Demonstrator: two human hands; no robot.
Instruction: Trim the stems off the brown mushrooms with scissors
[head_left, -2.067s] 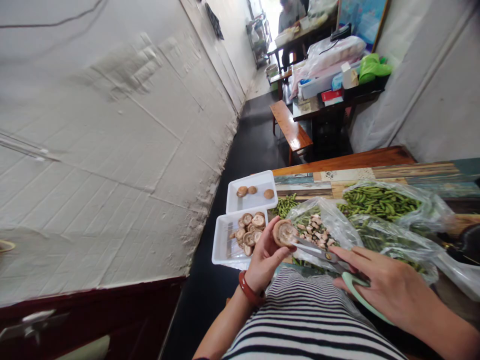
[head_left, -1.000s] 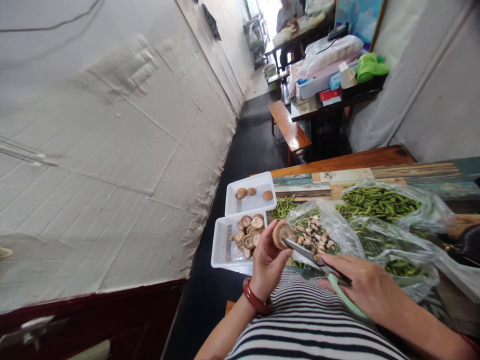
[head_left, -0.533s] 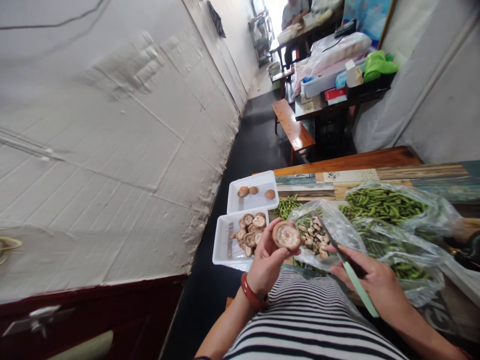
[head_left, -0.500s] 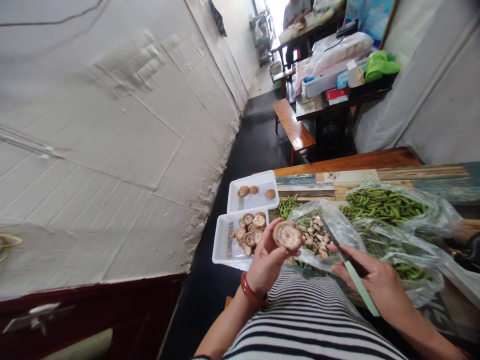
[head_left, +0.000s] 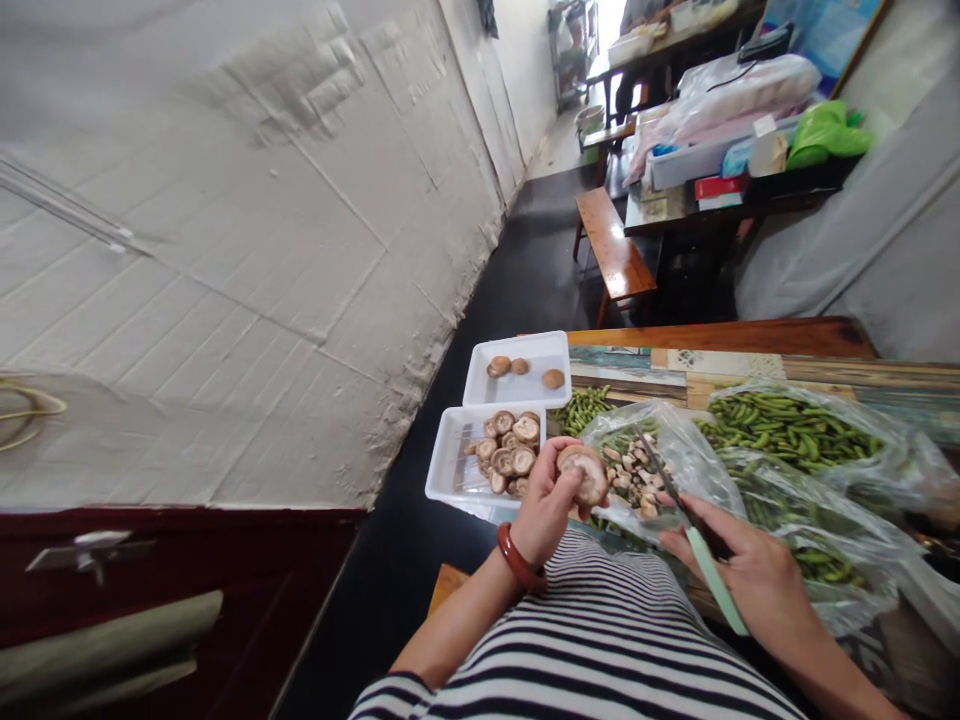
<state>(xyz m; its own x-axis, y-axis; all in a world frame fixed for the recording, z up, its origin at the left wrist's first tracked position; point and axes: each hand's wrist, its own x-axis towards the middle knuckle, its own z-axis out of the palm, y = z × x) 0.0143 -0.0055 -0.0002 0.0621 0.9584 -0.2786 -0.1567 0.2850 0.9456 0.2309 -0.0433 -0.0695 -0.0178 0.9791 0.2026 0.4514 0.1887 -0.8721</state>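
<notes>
The mushroom [head_left: 591, 474] right of centre has a brown rim and a pale cream underside. The scissors [head_left: 703, 555] show a mint-green handle and dark grey blade. Black and white stripes cover the shirt [head_left: 592, 650] at bottom centre; the bangle [head_left: 516, 565] is reddish brown. Mid-frame, 2 trays [head_left: 448, 480] are white, the beans [head_left: 787, 425] at right green, the table [head_left: 667, 382] patchworked in teal, cream and brown.

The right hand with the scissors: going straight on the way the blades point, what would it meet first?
Probably the plastic bag holding mushroom pieces: the scissors in the right hand point across it, though their height above it is unclear.
</notes>
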